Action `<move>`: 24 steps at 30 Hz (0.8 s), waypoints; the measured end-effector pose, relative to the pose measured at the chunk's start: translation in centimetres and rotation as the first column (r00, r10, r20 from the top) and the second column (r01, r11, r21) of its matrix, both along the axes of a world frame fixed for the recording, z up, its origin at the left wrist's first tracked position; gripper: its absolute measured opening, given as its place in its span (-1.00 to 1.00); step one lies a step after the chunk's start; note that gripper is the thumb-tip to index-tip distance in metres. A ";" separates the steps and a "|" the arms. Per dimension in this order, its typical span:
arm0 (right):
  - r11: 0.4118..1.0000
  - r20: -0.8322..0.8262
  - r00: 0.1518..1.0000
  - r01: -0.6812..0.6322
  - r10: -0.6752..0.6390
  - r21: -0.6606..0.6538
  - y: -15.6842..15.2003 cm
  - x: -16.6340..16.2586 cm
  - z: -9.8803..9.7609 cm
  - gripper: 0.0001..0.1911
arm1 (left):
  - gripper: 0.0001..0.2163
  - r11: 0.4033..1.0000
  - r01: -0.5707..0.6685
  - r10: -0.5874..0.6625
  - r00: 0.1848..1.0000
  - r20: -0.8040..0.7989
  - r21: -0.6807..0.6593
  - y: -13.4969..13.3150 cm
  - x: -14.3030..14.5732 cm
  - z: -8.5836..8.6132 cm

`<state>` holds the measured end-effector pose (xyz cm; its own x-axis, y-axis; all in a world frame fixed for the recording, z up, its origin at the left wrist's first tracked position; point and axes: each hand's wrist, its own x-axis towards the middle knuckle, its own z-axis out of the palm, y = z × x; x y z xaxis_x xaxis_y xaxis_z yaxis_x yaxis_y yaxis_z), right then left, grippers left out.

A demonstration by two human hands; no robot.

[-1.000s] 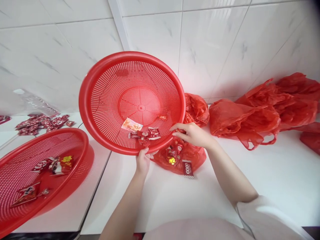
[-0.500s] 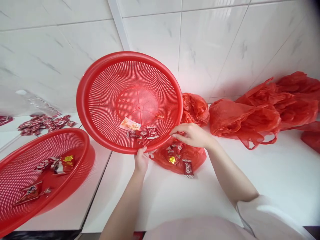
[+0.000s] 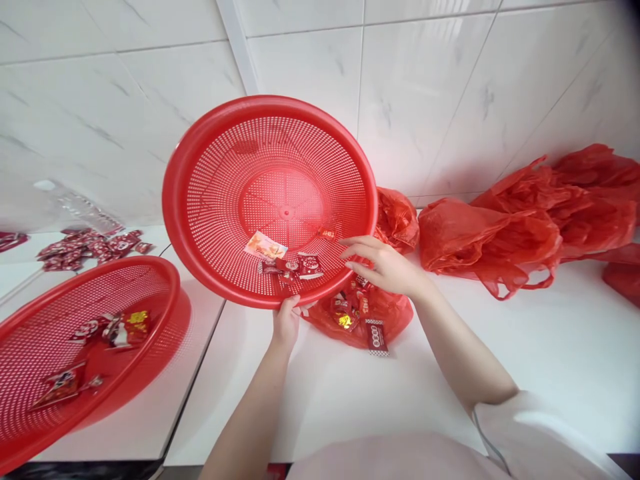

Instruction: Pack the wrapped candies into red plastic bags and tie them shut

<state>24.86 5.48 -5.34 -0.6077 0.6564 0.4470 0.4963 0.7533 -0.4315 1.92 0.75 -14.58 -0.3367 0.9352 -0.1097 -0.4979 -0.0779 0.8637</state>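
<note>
My left hand (image 3: 287,325) grips the near rim of a red plastic colander (image 3: 270,200), which is raised and tilted so its inside faces me. Low in its bowl lie a pale printed packet (image 3: 265,246), a dark red candy packet (image 3: 310,265) and other small wrapped sweets. At the colander's right rim, my right hand (image 3: 375,263) has its fingers apart, reaching just over the edge, with nothing seen in them. Below both hands sits an open red plastic bag (image 3: 395,310) holding several wrapped sweets. A brown packet (image 3: 377,337) with round marks lies at the bag's near edge.
A second red colander (image 3: 167,287) with a few packets stands at the left. Behind it are a heap of red wrapped sweets (image 3: 90,250) and a clear plastic bottle (image 3: 83,207). Red plastic bags (image 3: 490,233) lie along the tiled wall (image 3: 425,87) at the right.
The colander has shifted slightly to the right with my left hand. My right hand's fingers have spread and now reach over the rim. More sweets show in the bag below.
</note>
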 end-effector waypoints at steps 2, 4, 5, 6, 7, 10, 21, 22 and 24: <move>0.994 0.083 0.992 0.087 -0.093 0.073 0.1 -0.6 -0.7 -0.65 | -0.68 0.999 0.045 -0.045 0.999 0.010 -0.027 -0.4 0.2 0.0; 0.967 0.169 0.957 0.217 -0.238 0.134 0.3 -1.5 -1.8 -0.54 | -0.62 0.991 0.125 -0.124 0.992 0.023 -0.046 -0.9 0.6 0.0; 0.945 0.198 0.927 0.292 -0.317 0.148 0.3 -2.0 -2.5 -0.47 | -0.60 0.983 0.174 -0.173 0.985 0.025 -0.054 -1.2 0.8 0.0; 0.921 0.220 0.896 0.361 -0.387 0.149 0.3 -2.5 -3.1 -0.40 | -0.58 0.974 0.220 -0.219 0.975 0.025 -0.059 -1.4 1.1 0.0; 0.897 0.235 0.866 0.418 -0.441 0.142 0.3 -2.9 -3.6 -0.34 | -0.56 0.964 0.258 -0.257 0.966 0.026 -0.062 -1.6 1.3 -0.1; 0.897 0.290 0.851 0.436 -0.438 0.076 -0.3 -4.0 -4.4 -0.21 | -0.56 0.950 0.306 -0.304 0.951 0.052 -0.060 -1.9 1.8 -0.4; 0.979 0.245 0.956 -0.119 0.158 -0.168 -0.7 -3.7 -2.9 -0.50 | -0.68 0.965 0.259 -0.254 0.963 0.089 -0.051 -1.1 1.1 -0.4; 0.971 0.218 0.954 -0.169 0.205 -0.171 -0.5 -3.5 -2.7 -0.62 | -0.69 0.968 0.245 -0.239 0.967 0.090 -0.051 -1.0 1.0 -0.3; 0.953 0.154 0.950 -0.244 0.273 -0.181 -0.3 -3.0 -2.3 -0.70 | -0.72 0.979 0.198 -0.193 0.977 0.087 -0.048 -0.8 0.8 -0.3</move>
<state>21.89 5.23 -7.67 -0.8251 0.5197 0.2217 0.3721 0.7950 -0.4791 2.75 -0.06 -14.84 -0.1355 0.9737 -0.1829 -0.5677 0.0750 0.8198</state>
